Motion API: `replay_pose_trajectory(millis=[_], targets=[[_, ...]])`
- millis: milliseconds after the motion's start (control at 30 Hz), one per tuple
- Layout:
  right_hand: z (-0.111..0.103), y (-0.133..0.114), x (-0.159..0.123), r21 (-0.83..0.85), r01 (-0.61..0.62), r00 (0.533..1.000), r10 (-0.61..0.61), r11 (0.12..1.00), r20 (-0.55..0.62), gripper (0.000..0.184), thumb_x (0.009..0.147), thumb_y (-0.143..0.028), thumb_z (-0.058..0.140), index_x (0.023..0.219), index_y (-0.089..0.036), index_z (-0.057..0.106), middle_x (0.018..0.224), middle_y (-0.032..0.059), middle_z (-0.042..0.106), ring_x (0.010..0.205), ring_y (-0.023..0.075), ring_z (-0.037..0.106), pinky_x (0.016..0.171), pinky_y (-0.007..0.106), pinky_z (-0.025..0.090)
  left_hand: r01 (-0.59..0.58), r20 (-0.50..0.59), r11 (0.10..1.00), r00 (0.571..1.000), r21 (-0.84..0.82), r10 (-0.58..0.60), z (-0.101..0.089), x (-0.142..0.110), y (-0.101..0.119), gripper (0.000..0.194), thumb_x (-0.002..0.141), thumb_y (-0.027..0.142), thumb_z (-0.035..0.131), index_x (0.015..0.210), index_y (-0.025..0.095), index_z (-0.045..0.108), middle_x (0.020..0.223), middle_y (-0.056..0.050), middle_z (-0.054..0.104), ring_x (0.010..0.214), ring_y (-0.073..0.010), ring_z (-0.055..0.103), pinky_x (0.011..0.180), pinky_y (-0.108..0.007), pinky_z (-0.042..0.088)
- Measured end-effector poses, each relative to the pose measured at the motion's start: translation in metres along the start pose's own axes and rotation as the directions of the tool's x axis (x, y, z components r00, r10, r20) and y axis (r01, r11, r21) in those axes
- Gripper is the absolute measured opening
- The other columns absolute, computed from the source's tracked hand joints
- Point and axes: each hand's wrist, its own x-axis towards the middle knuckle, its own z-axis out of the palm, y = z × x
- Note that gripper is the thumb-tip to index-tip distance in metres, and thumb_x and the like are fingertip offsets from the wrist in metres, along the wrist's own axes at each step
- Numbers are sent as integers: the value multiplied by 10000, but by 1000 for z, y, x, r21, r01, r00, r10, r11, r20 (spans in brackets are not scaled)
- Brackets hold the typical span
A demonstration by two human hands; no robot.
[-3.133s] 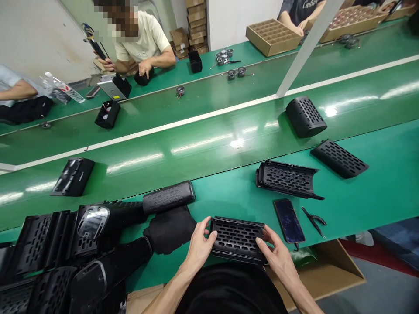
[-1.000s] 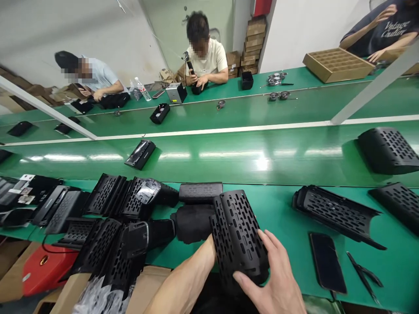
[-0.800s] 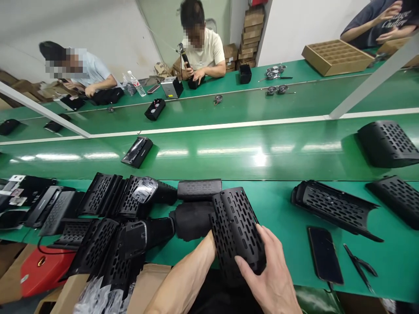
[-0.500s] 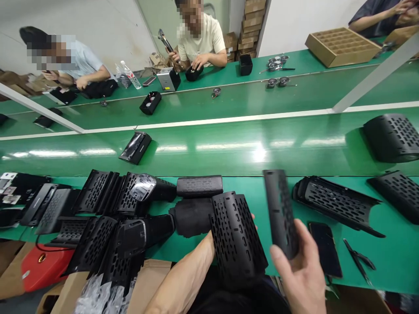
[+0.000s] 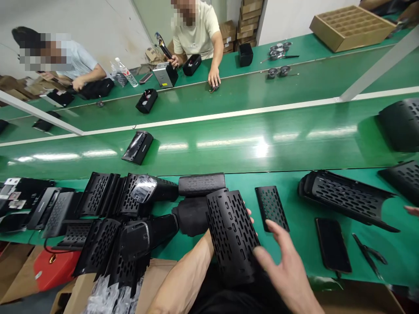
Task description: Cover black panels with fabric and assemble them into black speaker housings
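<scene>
A black perforated speaker shell (image 5: 231,231) leans upright in front of me. My left hand (image 5: 250,216) is wrapped around it from behind, with only its fingertips showing past the right edge. My right hand (image 5: 285,259) is open, thumb and forefinger spread, and the thumb is close to the shell's right side. Beyond its fingertips a small flat perforated panel (image 5: 272,208) lies on the green bench. Left of the shell are a dark cloth-like piece (image 5: 191,217) and a closed perforated cover (image 5: 201,185).
Many black perforated shells (image 5: 93,246) crowd the left. More shells (image 5: 347,198), a phone (image 5: 333,244) and pliers (image 5: 369,255) lie right. A glossy-faced black unit (image 5: 137,147) rests on the green strip. Co-workers (image 5: 199,35) sit opposite. A hand (image 5: 411,211) enters at the right edge.
The small perforated panel has left my right hand and lies on the bench. My right hand has moved left, toward the shell. A co-worker's hand has reached out to a small part.
</scene>
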Motion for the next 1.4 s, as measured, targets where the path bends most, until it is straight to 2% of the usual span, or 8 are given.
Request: replay_pose_trajectory(millis=[100,233,400,500,633,800,1200,1400], targets=[[8,-36,-21,-23,6,994,-4,1000,108,851,880,-518,710,1599,-292,314,1577,131,506,1428,363,525,1127,619,508,-7,-9,1000,1000,-1,7,-5,6,0,350,1033,423,524,1275,246,706,1220,-80,731,1094,-282,687,958,-462,547],[17,-52,-27,-69,58,997,-62,996,-48,738,904,-425,655,1565,-263,370,1498,147,565,1356,368,590,1043,597,580,24,-30,999,999,38,-23,-12,11,-2,310,1018,374,559,1232,229,730,1181,-79,755,1039,-271,716,945,-419,557],[-4,-55,-23,-126,117,964,-143,985,-225,735,911,-456,663,1569,-266,396,1496,138,545,1355,365,573,1074,581,550,52,-75,996,996,69,-46,-17,9,1,348,1040,354,486,1276,258,722,1173,-60,773,1062,-273,735,999,-442,567],[-17,-39,-11,-194,23,946,-84,981,-314,728,901,-515,663,1547,-265,442,1472,149,542,1348,381,562,1056,589,545,52,-64,997,997,61,-48,-17,6,3,386,1060,377,407,1276,286,714,1173,-50,762,1064,-277,730,998,-487,577],[-23,10,8,-307,-127,925,1,943,-379,746,866,-545,667,1504,-202,490,1427,199,531,1320,408,548,1054,614,521,64,-30,998,998,9,-63,-16,3,5,397,1065,382,372,1259,274,701,1147,-51,744,1031,-262,716,975,-554,594],[-17,56,14,-316,-174,913,32,933,-407,769,847,-556,691,1480,-159,511,1407,215,540,1329,409,525,1094,618,483,105,-49,993,993,-51,-108,-18,3,6,361,1051,368,426,1269,253,690,1147,-68,741,1029,-266,715,959,-581,597],[18,88,17,-188,-162,894,63,969,-444,928,871,-604,705,1588,-141,340,1502,236,487,1419,395,467,1145,593,448,119,-49,992,991,-46,-122,-18,6,5,390,1056,395,411,1294,238,678,1160,-92,733,1033,-279,708,975,-612,571],[24,98,35,-107,-191,895,128,976,-427,879,829,-693,675,1451,-102,486,1486,274,488,1431,471,426,1164,696,364,128,-35,992,991,-17,-129,-13,8,2,414,1056,413,402,1292,227,686,1176,-113,737,1045,-286,708,1015,-616,543]])
